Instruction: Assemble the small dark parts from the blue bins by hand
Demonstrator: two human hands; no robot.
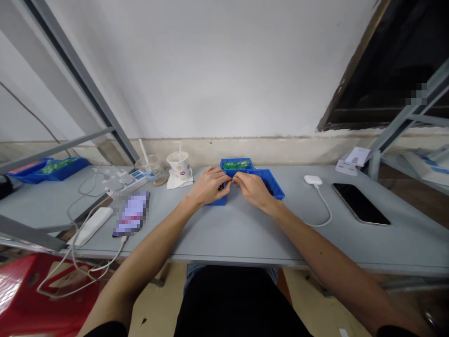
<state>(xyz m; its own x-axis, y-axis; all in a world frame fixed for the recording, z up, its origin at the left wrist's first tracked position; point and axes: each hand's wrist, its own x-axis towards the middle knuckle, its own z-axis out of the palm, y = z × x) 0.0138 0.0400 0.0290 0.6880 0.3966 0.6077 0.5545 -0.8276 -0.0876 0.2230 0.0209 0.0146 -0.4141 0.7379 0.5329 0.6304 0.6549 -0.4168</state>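
My left hand [211, 184] and my right hand [253, 188] meet fingertip to fingertip over the middle of the table. Both are closed in a pinch on something small and dark, too tiny to name. Beneath my left hand is a blue bin [218, 202] with small dark pieces, partly covered by the hand. A second blue bin [278, 186], also with dark pieces in it, sits just behind and right of my right hand. Farther back, a blue bin [236, 160] holds green items in clear wrapping.
On the grey table [238, 238], a paper cup [178, 166] and a plastic cup [151, 169] stand left, near a power strip [131, 180], a phone [131, 213] and cables. At right lie a white earbud case [313, 180] and a black phone [360, 203]. A red stool [75, 304] stands lower left.
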